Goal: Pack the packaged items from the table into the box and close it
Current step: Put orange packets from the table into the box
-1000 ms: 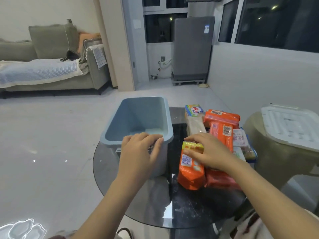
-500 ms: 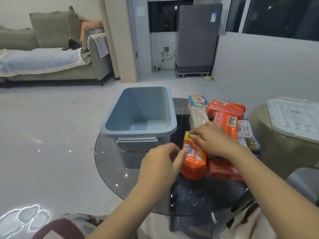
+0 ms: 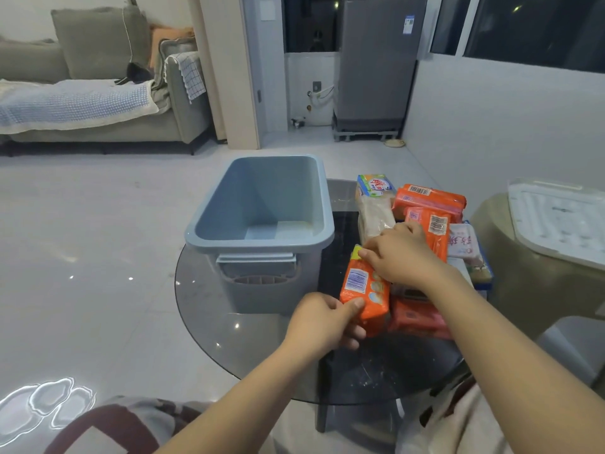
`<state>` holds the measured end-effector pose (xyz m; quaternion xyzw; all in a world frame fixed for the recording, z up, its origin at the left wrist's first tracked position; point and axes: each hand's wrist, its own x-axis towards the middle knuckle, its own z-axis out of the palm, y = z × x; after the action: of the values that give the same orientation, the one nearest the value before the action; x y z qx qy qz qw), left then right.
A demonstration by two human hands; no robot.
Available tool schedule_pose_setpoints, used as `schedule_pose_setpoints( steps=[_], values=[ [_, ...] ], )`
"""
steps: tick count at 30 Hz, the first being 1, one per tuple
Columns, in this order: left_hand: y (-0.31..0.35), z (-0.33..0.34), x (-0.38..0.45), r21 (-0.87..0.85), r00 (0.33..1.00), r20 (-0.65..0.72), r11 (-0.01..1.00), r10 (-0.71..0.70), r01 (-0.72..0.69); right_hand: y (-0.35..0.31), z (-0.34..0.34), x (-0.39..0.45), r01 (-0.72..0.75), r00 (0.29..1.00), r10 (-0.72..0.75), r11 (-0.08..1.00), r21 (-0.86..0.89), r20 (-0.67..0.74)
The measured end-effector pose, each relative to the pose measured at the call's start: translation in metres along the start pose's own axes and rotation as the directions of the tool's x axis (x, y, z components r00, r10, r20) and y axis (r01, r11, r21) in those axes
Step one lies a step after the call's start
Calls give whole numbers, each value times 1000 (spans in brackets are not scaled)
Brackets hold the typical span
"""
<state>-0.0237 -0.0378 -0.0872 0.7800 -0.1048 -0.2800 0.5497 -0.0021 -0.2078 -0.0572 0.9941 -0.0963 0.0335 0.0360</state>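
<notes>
Both hands were on one orange packet (image 3: 365, 286) near the right edge of the round glass table (image 3: 209, 309). The left hand (image 3: 322, 322) pinched its near end, thumb on top and fingers curled beneath. The right hand (image 3: 397, 257) pressed down on its far end with fingers bent, though whether they gripped it or only steadied it was hard to tell from this angle.

The blue box (image 3: 262, 204) stood empty toward the table's left edge, just beside the packet. The other packets (image 3: 425, 204) lay heaped along the right edge, some overlapping. The white lid (image 3: 556, 221) rested well apart on a stool to the right.

The likeliest trouble was the slick wrapper slipping from so shallow a pinch as the packet lifted. Dragging it free could also nudge the red packet (image 3: 415, 317) touching it toward the near edge. The box overhung the table's left edge slightly, so a heavy drop inside might tip it.
</notes>
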Motion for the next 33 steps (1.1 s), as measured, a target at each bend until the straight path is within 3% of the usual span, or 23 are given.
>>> schedule_pose_setpoints(
  steps=[10, 18, 22, 26, 31, 33],
  values=[
    [-8, -24, -31, -304, 999, -18, 952, -50, 42, 3, -3, -13, 157, 987, -158, 982, 103, 5],
    [-14, -30, -61, -382, 991, 86, 922, 100, -60, 0, -6, -39, 199, 980, -189, 911, 362, -64],
    [-6, -32, -72, -372, 980, 107, 921, 168, -117, -5, -15, -59, 144, 988, -146, 804, 577, -44],
    [9, -37, -83, -413, 956, 112, 888, 271, -204, -3, -23, -76, 184, 975, -50, 731, 657, -216],
    [32, -39, -90, -444, 924, 84, 844, 372, -300, 3, -42, -88, 131, 963, 137, 509, 851, -230],
    [41, -39, -94, -469, 910, 77, 820, 407, -328, 3, -49, -89, 121, 955, 212, 355, 927, -206]
  ],
)
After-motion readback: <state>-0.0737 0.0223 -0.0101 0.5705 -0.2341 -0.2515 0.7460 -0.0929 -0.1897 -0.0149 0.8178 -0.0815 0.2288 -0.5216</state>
